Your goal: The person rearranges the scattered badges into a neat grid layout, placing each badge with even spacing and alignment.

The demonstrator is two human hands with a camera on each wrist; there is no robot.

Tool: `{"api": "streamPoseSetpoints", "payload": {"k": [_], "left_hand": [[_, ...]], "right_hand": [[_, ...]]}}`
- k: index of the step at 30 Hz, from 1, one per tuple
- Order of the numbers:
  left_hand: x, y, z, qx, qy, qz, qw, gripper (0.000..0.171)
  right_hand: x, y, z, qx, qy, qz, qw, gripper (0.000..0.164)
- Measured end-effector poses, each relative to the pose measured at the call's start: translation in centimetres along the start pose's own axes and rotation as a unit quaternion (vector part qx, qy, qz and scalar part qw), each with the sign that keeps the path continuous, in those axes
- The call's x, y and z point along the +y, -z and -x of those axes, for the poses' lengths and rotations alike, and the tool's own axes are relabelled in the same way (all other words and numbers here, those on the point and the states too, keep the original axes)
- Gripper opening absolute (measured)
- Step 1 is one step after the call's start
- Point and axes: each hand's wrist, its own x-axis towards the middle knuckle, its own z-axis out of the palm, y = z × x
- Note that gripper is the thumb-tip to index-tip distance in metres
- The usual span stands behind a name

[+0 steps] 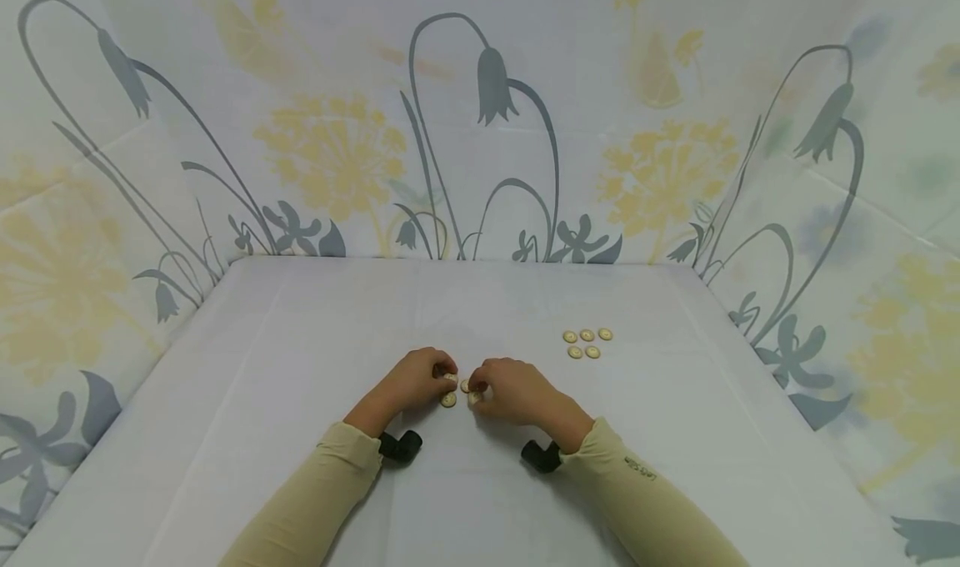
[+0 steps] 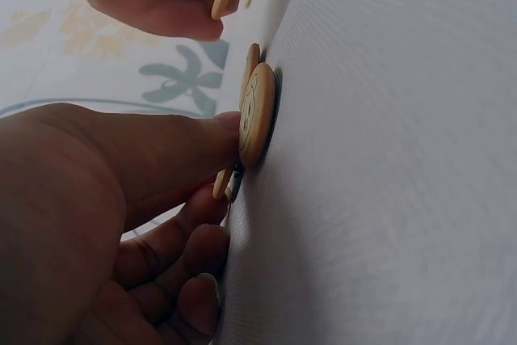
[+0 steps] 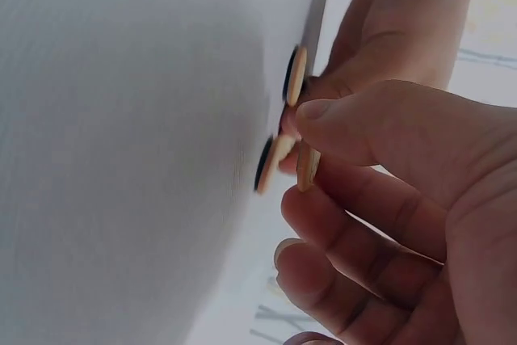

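Note:
Small round wooden discs with dark line markings lie between the two hands on a white cloth. My left hand (image 1: 414, 377) pinches one wooden disc (image 1: 451, 377) close to the cloth, its thumb in front. Just nearer to me is another disc (image 1: 448, 400), flat on the cloth; the left wrist view shows this disc (image 2: 258, 115) right beside the thumb tip. With thumb and fingertips, my right hand (image 1: 516, 390) holds a disc (image 3: 307, 167) tilted on edge, raised off the cloth. A further disc (image 1: 465, 386) lies between the hands, partly covered by the right fingers.
To the right and farther back, several matching discs (image 1: 587, 335) lie in two short rows. The white cloth (image 1: 315, 317) covers the table, with flower-patterned fabric (image 1: 480, 133) hanging behind and at both sides. Black wrist cameras (image 1: 401, 447) sit under both wrists.

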Motion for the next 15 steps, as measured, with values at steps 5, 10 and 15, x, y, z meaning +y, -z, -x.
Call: {"api": "streamPoseSetpoints", "payload": {"k": [5, 10, 15], "left_hand": [[-0.1, 0.0, 0.0, -0.004, 0.002, -0.003, 1.0, 0.017], [-0.1, 0.1, -0.1, -0.001, 0.0, -0.001, 1.0, 0.016], [-0.2, 0.0, 0.0, -0.002, -0.004, 0.001, 1.0, 0.015]], "right_hand": [[0.6, 0.2, 0.3, 0.004, -0.01, -0.011, 1.0, 0.018], [1.0, 0.5, 0.4, 0.009, -0.019, -0.013, 1.0, 0.02], [1.5, 0.8, 0.7, 0.013, -0.019, -0.013, 1.0, 0.02]]}}
